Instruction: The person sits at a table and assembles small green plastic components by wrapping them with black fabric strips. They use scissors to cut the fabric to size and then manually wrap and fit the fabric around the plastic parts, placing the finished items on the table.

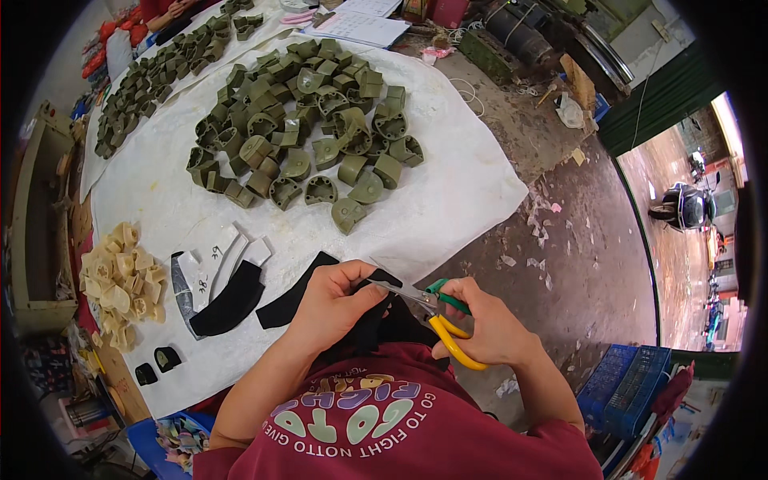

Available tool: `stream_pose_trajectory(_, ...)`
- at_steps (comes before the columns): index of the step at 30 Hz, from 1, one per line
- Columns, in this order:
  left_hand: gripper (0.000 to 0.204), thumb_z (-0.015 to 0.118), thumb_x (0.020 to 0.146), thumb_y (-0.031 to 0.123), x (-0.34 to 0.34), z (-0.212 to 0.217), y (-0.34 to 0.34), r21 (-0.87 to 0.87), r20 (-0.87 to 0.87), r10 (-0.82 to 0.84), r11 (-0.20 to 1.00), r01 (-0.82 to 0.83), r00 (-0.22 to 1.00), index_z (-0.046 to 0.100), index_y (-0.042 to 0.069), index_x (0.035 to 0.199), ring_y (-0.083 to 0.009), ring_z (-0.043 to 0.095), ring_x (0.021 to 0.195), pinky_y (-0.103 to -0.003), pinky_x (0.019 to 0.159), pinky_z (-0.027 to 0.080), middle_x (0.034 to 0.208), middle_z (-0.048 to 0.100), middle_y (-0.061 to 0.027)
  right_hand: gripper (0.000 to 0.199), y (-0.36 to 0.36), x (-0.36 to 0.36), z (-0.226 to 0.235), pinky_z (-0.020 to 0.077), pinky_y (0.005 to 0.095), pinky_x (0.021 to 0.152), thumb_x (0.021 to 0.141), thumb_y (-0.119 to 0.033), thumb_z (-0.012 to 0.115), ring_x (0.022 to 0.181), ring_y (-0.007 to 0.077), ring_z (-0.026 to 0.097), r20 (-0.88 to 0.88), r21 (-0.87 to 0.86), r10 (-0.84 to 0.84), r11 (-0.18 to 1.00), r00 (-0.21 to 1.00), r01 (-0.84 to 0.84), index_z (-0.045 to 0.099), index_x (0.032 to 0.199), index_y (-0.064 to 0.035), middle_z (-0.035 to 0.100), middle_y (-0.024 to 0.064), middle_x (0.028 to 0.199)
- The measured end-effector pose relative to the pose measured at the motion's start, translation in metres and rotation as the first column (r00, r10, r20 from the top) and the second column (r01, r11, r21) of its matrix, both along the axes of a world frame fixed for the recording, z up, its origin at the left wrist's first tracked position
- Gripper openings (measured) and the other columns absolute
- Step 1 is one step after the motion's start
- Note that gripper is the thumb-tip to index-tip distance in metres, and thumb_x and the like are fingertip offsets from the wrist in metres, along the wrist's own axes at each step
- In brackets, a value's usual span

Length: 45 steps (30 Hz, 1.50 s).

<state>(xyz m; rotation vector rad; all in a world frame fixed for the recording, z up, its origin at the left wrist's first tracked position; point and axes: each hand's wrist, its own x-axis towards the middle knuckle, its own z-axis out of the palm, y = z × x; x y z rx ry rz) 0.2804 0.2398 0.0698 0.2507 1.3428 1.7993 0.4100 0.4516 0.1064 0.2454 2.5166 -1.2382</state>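
The left hand (328,301) has its thumb and first finger closed together on a black cloth (386,277), just by the near edge of the worktop (456,192), and the lower part of this cloth is hard to make out. The fingers of the right hand (490,326) are curled around the spread handles of the scissors (410,294); how far the blades enter the cloth, I cannot tell. A curved black piece (290,298) lies on the worktop, partly hidden behind the left hand.

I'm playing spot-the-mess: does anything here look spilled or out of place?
Yes: pale scraps litter the floor, right of the white table cover. They look out of place because the green pieces are heaped together on that cover.
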Motion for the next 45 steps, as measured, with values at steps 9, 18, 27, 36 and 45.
stream_pose_trajectory(9, 0.006, 0.061, 0.086, -0.001, 0.003, -0.006, 0.004, -0.051, -0.036, -0.027, 0.998, 0.025, 0.999, 0.065, -0.003, 0.09, -0.0101, 0.062, 0.068, -0.024, 0.064, 0.051, 0.079, 0.067, -0.0057, 0.083, 0.002, 0.004, -0.001, 0.0484, 0.0382, 0.079, 0.062, -0.051, 0.085, 0.089, 0.0261, 0.06, -0.06, 0.098, 0.045, 0.994, 0.997, -0.039, 0.046, 0.118, -0.0041, 0.059, 0.0132, 0.096)
stream_pose_trajectory(18, 0.005, 0.062, 0.087, 0.001, 0.011, -0.01, 0.013, -0.099, -0.035, -0.075, 0.993, 0.071, 0.997, 0.065, -0.002, 0.089, -0.0098, 0.062, 0.065, -0.022, 0.061, 0.05, 0.075, 0.066, -0.0056, 0.048, 0.003, 0.017, -0.01, 0.0501, 0.0354, 0.06, 0.077, -0.033, 0.077, 0.065, 0.0258, 0.064, 0.066, 0.1, -0.081, 0.992, 0.994, 0.074, 0.046, 0.104, -0.0079, 0.061, 0.0096, 0.074)
stream_pose_trajectory(27, 0.007, 0.063, 0.087, 0.005, 0.022, -0.018, 0.028, -0.18, 0.03, -0.186, 0.965, 0.189, 0.982, 0.066, -0.001, 0.087, -0.0081, 0.061, 0.062, -0.021, 0.057, 0.049, 0.073, 0.066, -0.0048, 0.038, 0.006, 0.051, -0.026, 0.0502, 0.0372, 0.057, 0.079, -0.023, 0.072, 0.062, 0.0308, 0.065, 0.008, 0.119, -0.098, 0.988, 0.995, 0.097, 0.044, 0.099, -0.008, 0.062, 0.0089, 0.069)
stream_pose_trajectory(36, 0.009, 0.062, 0.087, 0.006, 0.036, -0.039, 0.037, -0.253, -0.148, -0.339, 0.921, 0.296, 0.929, 0.068, -0.001, 0.089, -0.0037, 0.053, 0.06, -0.02, 0.054, 0.043, 0.072, 0.064, 0.001, 0.042, -0.003, 0.078, -0.051, 0.0454, 0.0309, 0.057, 0.078, -0.016, 0.076, 0.061, 0.0191, 0.059, -0.013, 0.031, -0.218, 0.975, 0.976, 0.219, 0.043, 0.103, -0.005, 0.058, 0.0094, 0.07)
stream_pose_trajectory(45, 0.017, 0.063, 0.082, 0.014, 0.053, -0.051, 0.05, -0.355, -0.161, -0.521, 0.823, 0.443, 0.838, 0.067, -0.003, 0.082, -0.0088, 0.052, 0.054, -0.027, 0.052, 0.043, 0.064, 0.062, -0.006, 0.037, -0.017, 0.118, -0.073, 0.0492, 0.0319, 0.06, 0.077, -0.012, 0.074, 0.066, 0.0209, 0.065, 0.135, -0.026, -0.38, 0.922, 0.915, 0.387, 0.046, 0.101, -0.004, 0.063, 0.0118, 0.075)
